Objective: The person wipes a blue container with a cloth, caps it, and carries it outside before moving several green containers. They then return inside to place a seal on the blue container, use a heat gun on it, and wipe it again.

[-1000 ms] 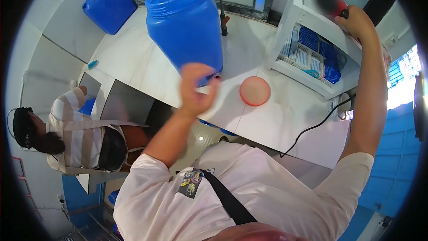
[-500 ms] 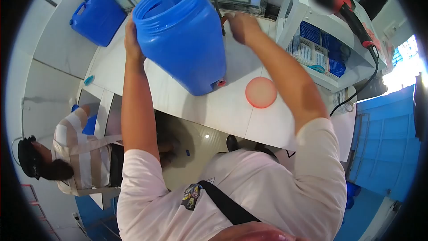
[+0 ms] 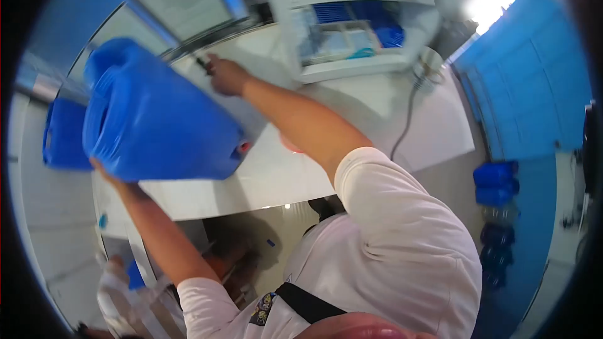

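A large blue plastic jug [image 3: 169,119] with a wide threaded mouth and no cap on it rests on the white counter [image 3: 270,182]. A small red outlet [image 3: 244,146] sits low on its side. My left hand [image 3: 110,174] holds the jug near its mouth, most of its fingers hidden against the plastic. At the window side, my right hand [image 3: 227,77] is closed on a small dark tap [image 3: 204,64], blurred and partly covered by the fingers. The round red lid [image 3: 289,143] lies on the counter, mostly hidden behind my right forearm.
Another blue jug [image 3: 66,133] stands at the far left. A white shelf [image 3: 352,69] with baskets and blue packs is at the back right, and a grey cord [image 3: 411,116] crosses the counter. A person in a striped top [image 3: 129,304] is at lower left.
My view has swung right, so the jug appears farther left and more tilted in view. The water stream seen entering its mouth no longer shows. Both hands keep their places.
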